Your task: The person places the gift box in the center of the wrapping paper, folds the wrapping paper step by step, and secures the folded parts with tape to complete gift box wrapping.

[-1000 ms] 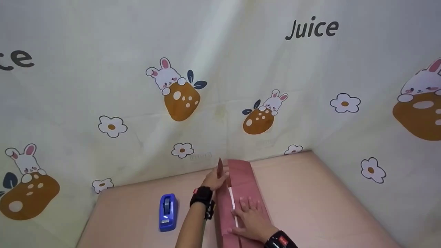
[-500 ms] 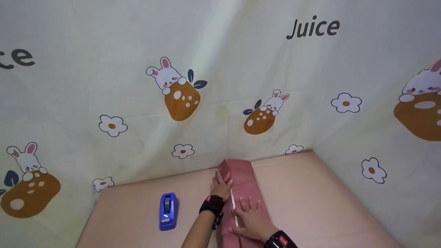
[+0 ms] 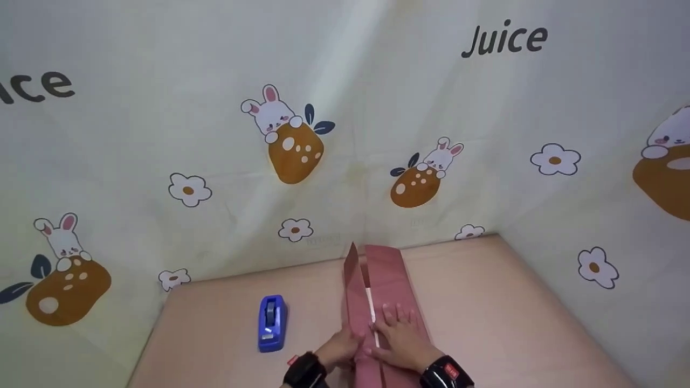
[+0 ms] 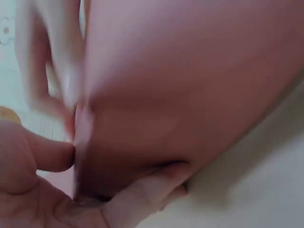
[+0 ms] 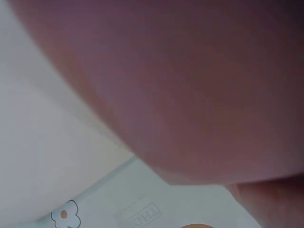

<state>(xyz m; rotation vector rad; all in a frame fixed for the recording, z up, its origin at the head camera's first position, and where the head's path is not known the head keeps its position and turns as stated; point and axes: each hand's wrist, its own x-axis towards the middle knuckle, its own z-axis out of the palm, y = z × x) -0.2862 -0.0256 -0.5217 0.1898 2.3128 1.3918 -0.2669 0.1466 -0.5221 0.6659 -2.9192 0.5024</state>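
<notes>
A long piece of dusky pink paper [image 3: 391, 280], folded into a narrow wrapped shape, lies lengthwise in front of me. A white strip [image 3: 371, 304] shows along its central seam. The far left flap [image 3: 353, 275] stands up, with a dark gap beside it. My left hand [image 3: 340, 347] is at the near left edge; in the left wrist view its thumb and fingers [image 4: 152, 185] curl round the folded paper edge. My right hand [image 3: 404, 342] lies spread on the right side, pressing the paper by the seam. Blurred paper [image 5: 156, 95] fills most of the right wrist view.
A blue tape dispenser [image 3: 272, 323] stands left of the paper on the pale pink tabletop [image 3: 496, 318]. Behind and to the sides hangs a printed curtain [image 3: 345, 108] with rabbits, fruit and flowers, meeting the table's back edge.
My left hand has left the far flap and come back to the near left edge. The flap, bent inward half a second ago, stands up again. My right hand stays on the paper.
</notes>
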